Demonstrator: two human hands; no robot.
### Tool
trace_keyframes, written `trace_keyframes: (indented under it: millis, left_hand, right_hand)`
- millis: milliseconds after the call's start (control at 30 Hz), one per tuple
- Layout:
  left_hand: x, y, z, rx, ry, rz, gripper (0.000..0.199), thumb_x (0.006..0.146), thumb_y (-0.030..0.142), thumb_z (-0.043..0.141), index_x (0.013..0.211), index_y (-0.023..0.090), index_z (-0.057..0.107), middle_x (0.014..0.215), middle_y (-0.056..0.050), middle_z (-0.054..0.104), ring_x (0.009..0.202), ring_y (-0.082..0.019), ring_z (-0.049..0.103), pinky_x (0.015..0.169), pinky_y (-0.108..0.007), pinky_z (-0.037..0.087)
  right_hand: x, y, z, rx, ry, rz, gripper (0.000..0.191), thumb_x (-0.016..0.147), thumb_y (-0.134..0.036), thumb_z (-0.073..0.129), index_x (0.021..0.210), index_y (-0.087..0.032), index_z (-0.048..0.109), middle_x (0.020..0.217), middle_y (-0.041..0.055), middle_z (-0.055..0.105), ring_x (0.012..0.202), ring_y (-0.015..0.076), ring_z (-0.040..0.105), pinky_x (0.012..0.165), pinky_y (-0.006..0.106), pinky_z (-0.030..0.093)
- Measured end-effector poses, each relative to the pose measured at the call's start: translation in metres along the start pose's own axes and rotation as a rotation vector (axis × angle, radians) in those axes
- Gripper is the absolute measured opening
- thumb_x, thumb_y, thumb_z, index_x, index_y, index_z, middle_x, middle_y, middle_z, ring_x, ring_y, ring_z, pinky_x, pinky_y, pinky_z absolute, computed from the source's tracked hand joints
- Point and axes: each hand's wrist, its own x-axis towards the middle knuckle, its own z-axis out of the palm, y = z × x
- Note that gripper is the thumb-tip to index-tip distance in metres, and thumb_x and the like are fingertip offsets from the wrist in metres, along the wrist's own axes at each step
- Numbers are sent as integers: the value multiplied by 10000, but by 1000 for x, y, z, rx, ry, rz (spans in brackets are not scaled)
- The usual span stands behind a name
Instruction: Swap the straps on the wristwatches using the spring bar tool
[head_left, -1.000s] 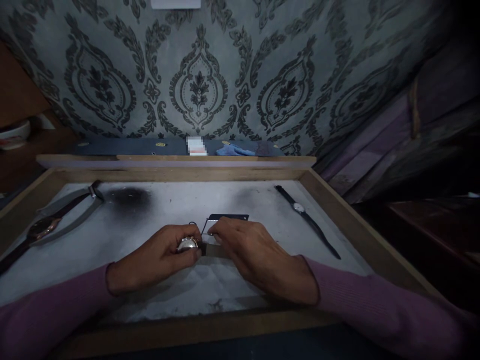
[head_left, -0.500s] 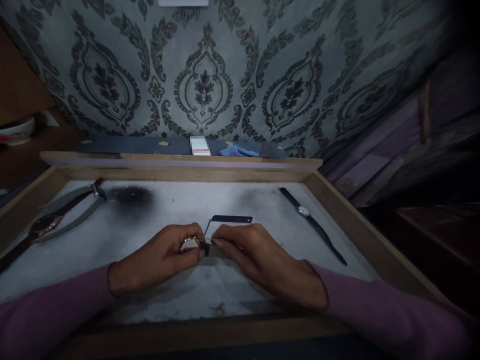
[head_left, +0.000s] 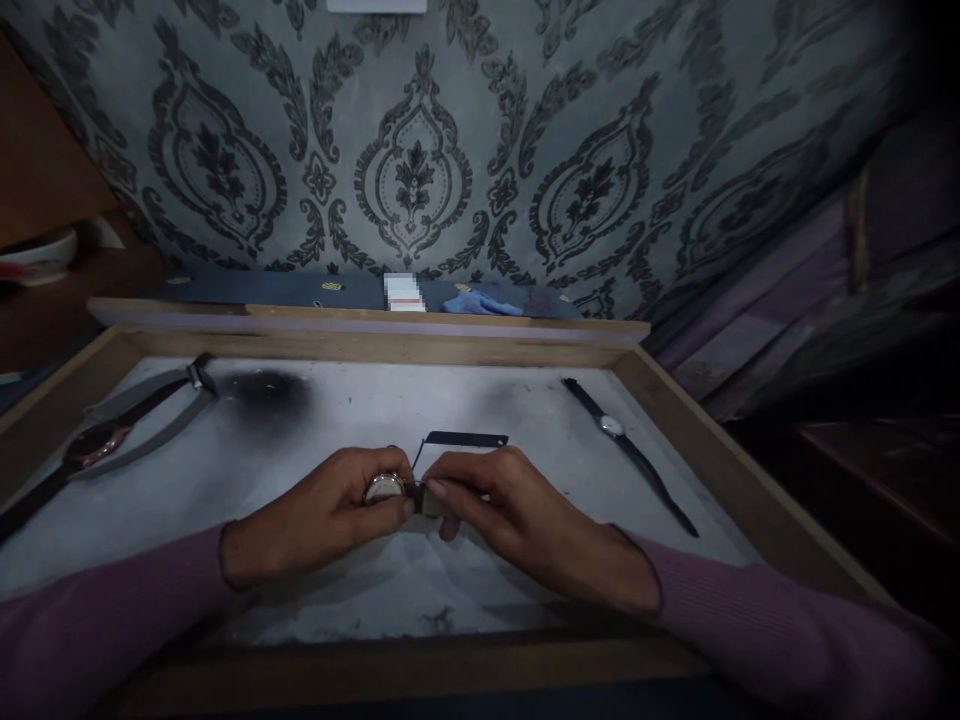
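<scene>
In the middle of the head view, my left hand is closed around a wristwatch with a pale dial and a gold-coloured rim. A short brown watch strap spans the gap from the watch to my right hand, whose thumb and fingers pinch it. A thin light line shows near the right fingertips; what it is I cannot make out. Just beyond the hands lies a flat white piece with a black band, partly covered by my right hand.
A wooden-rimmed tray with a white, dark-smudged bottom surrounds the work. Inside it lie a brown-strapped watch at left and a slim black-strapped watch at right. Behind the rim are a blue cloth and a blurred white box.
Both hands keep their hold, close together. A finger of the right hand now shows below the strap. The whole view has shifted slightly.
</scene>
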Motion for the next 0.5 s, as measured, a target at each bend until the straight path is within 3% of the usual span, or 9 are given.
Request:
trace_keyframes:
  millis: [500]
  left_hand:
    - [1,1,0,-64,-12,1,113,892,245,517,832,155,547,641,76,372,552,-87,284,505,-227,240]
  right_hand:
    - [0,3,1,3,7,0,233,947,-180,457,847,-125,661,680,23,669,607,127,676,574,215,484]
